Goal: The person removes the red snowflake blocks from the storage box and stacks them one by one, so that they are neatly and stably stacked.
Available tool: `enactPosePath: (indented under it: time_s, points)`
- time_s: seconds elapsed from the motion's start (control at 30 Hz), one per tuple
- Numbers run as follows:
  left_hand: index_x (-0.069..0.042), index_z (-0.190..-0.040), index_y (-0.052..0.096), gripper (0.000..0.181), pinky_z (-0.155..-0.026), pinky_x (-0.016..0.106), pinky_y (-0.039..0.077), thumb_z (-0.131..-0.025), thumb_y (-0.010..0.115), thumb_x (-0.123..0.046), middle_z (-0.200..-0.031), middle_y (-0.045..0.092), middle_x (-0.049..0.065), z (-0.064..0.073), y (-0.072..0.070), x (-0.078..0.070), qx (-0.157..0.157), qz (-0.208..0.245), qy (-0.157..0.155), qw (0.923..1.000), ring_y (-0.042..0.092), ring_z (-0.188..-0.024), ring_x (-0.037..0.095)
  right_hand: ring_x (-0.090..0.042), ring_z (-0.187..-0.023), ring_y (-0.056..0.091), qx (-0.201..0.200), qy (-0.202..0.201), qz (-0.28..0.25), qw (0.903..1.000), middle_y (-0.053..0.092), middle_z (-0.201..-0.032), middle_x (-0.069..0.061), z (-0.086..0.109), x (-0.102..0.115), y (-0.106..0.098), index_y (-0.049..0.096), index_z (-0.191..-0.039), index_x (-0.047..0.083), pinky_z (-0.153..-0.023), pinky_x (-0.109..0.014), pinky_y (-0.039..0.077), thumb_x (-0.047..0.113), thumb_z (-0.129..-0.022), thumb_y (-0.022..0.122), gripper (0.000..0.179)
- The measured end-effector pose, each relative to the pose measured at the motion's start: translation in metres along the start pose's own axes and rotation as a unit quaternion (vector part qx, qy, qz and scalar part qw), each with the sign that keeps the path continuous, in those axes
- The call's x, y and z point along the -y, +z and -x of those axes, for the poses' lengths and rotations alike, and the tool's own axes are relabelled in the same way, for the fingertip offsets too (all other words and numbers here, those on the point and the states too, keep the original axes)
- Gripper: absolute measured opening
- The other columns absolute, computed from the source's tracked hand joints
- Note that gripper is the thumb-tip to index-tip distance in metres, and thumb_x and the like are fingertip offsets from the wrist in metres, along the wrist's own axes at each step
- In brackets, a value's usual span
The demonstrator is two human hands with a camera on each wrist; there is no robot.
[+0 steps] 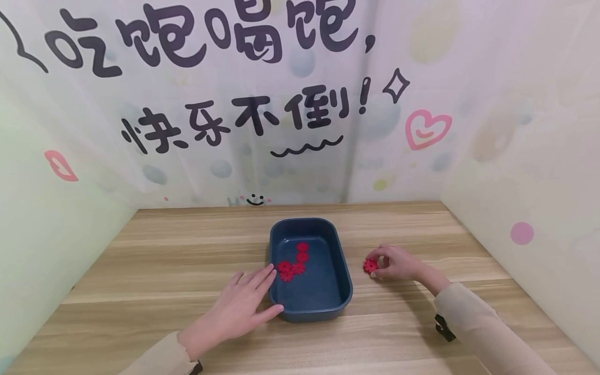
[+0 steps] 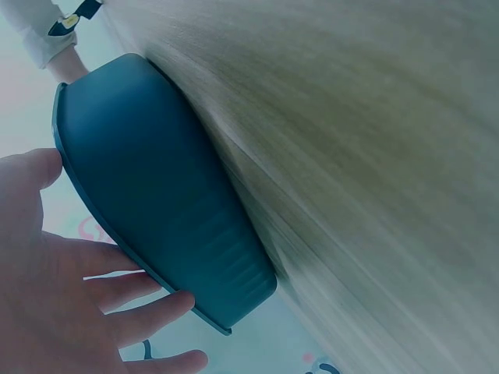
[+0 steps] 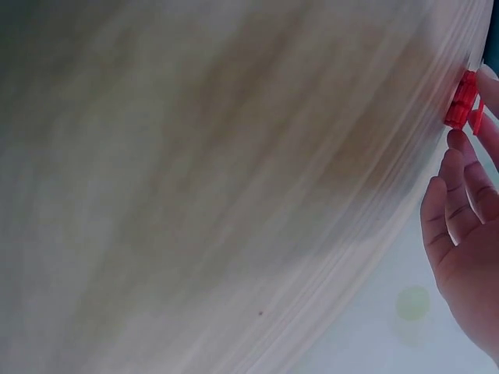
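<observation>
A deep blue rectangular tray (image 1: 328, 291) stands on the table, with several red notched discs (image 1: 298, 269) lying inside it. My left hand (image 1: 239, 307) has its fingers spread against the tray's left rim. From below, the left wrist view shows the same hand (image 2: 70, 288) with fingertips and thumb along the rim of the tray (image 2: 156, 179). To the right of the tray, my right hand (image 1: 396, 263) pinches at a small group of red notched discs (image 1: 370, 266) low over the wood. Seen edge-on in the right wrist view, these discs (image 3: 461, 101) sit between thumb and fingertips.
Pale wood-grain table (image 1: 187, 245) surrounds the tray on all sides. A printed curtain (image 1: 206, 172) with large black characters closes off the back, and pale side panels (image 1: 534, 172) rise at left and right.
</observation>
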State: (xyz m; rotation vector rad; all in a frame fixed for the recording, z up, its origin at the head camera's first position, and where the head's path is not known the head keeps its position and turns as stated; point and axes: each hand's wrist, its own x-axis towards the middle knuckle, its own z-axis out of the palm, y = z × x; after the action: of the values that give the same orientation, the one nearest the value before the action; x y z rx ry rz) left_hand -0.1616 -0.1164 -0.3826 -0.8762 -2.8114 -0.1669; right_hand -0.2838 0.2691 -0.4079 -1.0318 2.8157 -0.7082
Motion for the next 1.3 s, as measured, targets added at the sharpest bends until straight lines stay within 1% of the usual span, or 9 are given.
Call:
enactPosePath:
  time_s: [0.17,0.53,0.7,0.83,0.9,0.93,1.03,1.13,1.3]
  points:
    - [-0.003,-0.131,0.042,0.071,-0.091,0.054,0.027,-0.085,0.039,-0.057,-0.136,0.036,0.009,0.000,-0.001,-0.001,0.002,0.003,-0.003,1.0000,0.038,-0.118,0.026,-0.013,-0.070,0.049,0.001,-0.004,0.001,1.0000,0.053,-0.083,0.005,0.000,-0.001,0.002,0.063,-0.101,0.010,-0.061,-0.026,0.041,0.024,-0.074,0.071,0.032]
    - [-0.004,-0.131,0.042,0.071,-0.091,0.054,0.027,-0.085,0.037,-0.058,-0.136,0.035,0.008,0.000,0.000,0.000,0.007,-0.003,-0.003,1.0000,0.037,-0.118,0.026,-0.013,-0.072,0.050,0.005,0.006,-0.019,0.9998,0.056,-0.089,0.003,-0.001,-0.003,0.001,0.060,-0.105,0.006,-0.064,-0.028,0.043,0.024,-0.075,0.070,0.037]
    - [-0.004,-0.131,0.042,0.071,-0.091,0.053,0.028,-0.085,0.037,-0.058,-0.136,0.036,0.008,0.000,-0.001,0.000,0.004,-0.007,-0.001,1.0000,0.038,-0.118,0.025,-0.014,-0.073,0.050,0.005,0.014,-0.042,0.9990,0.056,-0.093,-0.003,-0.001,0.003,-0.007,0.058,-0.108,0.004,-0.063,-0.029,0.044,0.020,-0.077,0.068,0.037]
    - [-0.004,-0.131,0.042,0.072,-0.091,0.053,0.028,-0.086,0.035,-0.059,-0.136,0.036,0.008,0.000,0.000,-0.001,0.001,-0.007,0.001,1.0000,0.038,-0.118,0.025,-0.017,-0.075,0.051,-0.013,-0.001,-0.051,0.9986,0.056,-0.096,-0.011,-0.005,0.008,-0.017,0.057,-0.109,0.001,-0.064,-0.029,0.045,0.017,-0.079,0.066,0.036]
    - [-0.004,-0.131,0.042,0.073,-0.091,0.053,0.028,-0.086,0.034,-0.060,-0.136,0.035,0.008,0.000,0.000,-0.001,0.001,-0.006,0.001,1.0000,0.037,-0.119,0.025,-0.017,-0.075,0.052,-0.028,-0.021,-0.047,0.9983,0.057,-0.096,-0.012,-0.011,0.011,-0.024,0.058,-0.109,0.000,-0.064,-0.029,0.045,0.015,-0.079,0.066,0.034]
    - [-0.004,-0.131,0.042,0.073,-0.091,0.053,0.028,-0.086,0.035,-0.060,-0.136,0.035,0.008,0.000,0.000,-0.001,0.000,-0.005,0.001,1.0000,0.037,-0.118,0.026,-0.016,-0.075,0.053,-0.037,-0.034,-0.045,0.9977,0.058,-0.095,-0.011,-0.015,0.014,-0.027,0.058,-0.108,0.001,-0.063,-0.029,0.046,0.014,-0.079,0.066,0.033]
    - [-0.004,-0.131,0.042,0.073,-0.091,0.053,0.028,-0.085,0.035,-0.060,-0.136,0.036,0.009,-0.001,0.000,0.000,0.001,-0.003,0.000,1.0000,0.037,-0.119,0.026,-0.015,-0.075,0.053,-0.053,-0.052,-0.033,0.9967,0.059,-0.093,-0.006,-0.028,0.026,-0.040,0.059,-0.108,0.003,-0.063,-0.029,0.046,0.015,-0.081,0.065,0.031]
    - [-0.004,-0.131,0.042,0.072,-0.091,0.053,0.028,-0.085,0.036,-0.060,-0.136,0.036,0.009,0.000,0.000,-0.001,0.000,0.000,0.000,1.0000,0.038,-0.118,0.026,-0.014,-0.077,0.054,-0.054,-0.049,-0.029,0.9969,0.059,-0.094,-0.004,-0.045,0.042,-0.052,0.058,-0.110,0.005,-0.064,-0.029,0.046,0.021,-0.082,0.063,0.032]
    - [-0.003,-0.130,0.043,0.071,-0.091,0.053,0.028,-0.085,0.037,-0.058,-0.136,0.036,0.008,0.000,-0.001,0.000,0.000,0.003,-0.001,1.0000,0.038,-0.118,0.025,-0.018,-0.082,0.054,-0.025,-0.023,-0.030,0.9990,0.059,-0.098,-0.007,-0.075,0.071,-0.063,0.058,-0.112,0.006,-0.068,-0.032,0.045,0.025,-0.084,0.061,0.034]
